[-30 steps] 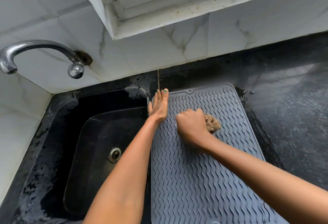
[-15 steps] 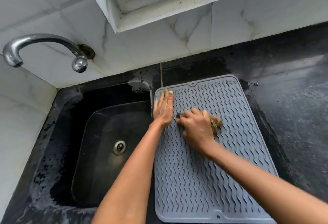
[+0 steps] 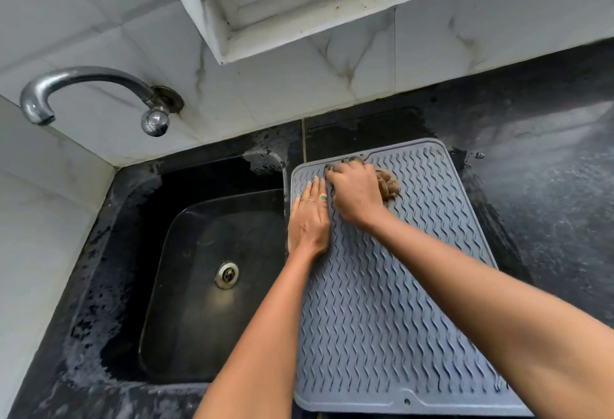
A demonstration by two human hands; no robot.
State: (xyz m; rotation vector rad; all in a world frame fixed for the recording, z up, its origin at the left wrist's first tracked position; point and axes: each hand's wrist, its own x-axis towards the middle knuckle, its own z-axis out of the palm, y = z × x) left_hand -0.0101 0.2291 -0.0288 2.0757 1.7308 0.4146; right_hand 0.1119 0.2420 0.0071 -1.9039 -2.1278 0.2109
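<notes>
As left hand (image 3: pixel 309 219) presses grey mat (image 3: pixel 398 302), right hand (image 3: pixel 355 192) grips scrubber (image 3: pixel 389 186).

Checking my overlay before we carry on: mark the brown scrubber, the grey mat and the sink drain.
brown scrubber (image 3: pixel 389 186), head view, on its exposed right end.
grey mat (image 3: pixel 398 302), head view, on its bare ribbed middle.
sink drain (image 3: pixel 227 275), head view, on the metal strainer's centre.

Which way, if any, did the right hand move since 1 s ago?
Yes: the right hand, gripping the scrubber, moved away from the person to the far rim of the grey mat, near its left corner.
</notes>
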